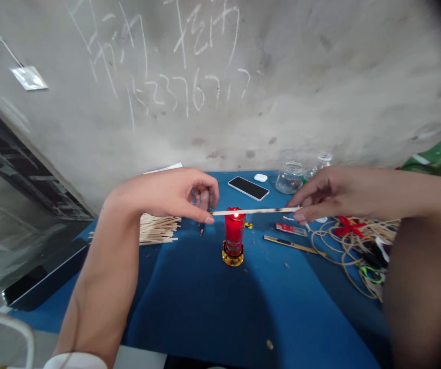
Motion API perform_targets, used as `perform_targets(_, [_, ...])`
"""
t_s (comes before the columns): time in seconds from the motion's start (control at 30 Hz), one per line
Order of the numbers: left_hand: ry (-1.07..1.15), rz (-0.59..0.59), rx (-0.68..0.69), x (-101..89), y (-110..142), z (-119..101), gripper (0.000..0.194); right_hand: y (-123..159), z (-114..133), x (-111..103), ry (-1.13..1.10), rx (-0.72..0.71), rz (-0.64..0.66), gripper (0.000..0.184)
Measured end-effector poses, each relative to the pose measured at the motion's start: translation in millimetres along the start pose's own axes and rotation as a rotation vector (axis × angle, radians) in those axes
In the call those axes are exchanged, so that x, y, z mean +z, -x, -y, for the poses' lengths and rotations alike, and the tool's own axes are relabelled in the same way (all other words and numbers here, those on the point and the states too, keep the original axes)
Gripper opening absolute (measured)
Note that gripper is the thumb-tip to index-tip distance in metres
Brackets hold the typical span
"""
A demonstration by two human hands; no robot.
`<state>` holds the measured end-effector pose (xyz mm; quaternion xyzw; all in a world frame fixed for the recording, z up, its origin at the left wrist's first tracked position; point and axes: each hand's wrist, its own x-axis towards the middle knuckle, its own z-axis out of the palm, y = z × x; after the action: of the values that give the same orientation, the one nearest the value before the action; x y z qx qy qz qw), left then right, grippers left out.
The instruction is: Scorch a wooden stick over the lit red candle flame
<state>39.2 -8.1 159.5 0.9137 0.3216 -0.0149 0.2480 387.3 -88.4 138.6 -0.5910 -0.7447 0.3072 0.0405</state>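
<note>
The left hand pinches one end of a wooden stick between thumb and fingers. The right hand pinches the other end in the same way. The stick lies level across the flame of a red candle, which stands in a glass on a gold base. Dark scorch marks show on the stick near the right hand. A pile of sticks lies beside the left forearm on a blue cloth. A phone, an earbud case and a glass jar stand at the far edge. A craft knife and coiled cord lie near the right hand.
</note>
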Motion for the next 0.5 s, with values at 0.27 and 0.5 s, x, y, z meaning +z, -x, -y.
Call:
perform_targets(0.27, [0.048,0.016,0.029,-1.3,2.7,-0.8,0.020,3.0,-9.0,-1.6,0.048,-0.004,-0.046,0.047])
perform_targets(0.5, [0.027,-0.023,0.028,-1.3,2.2,2.6,0.022,1.5,-10.0,0.1,0.091,0.008,-0.123,0.061])
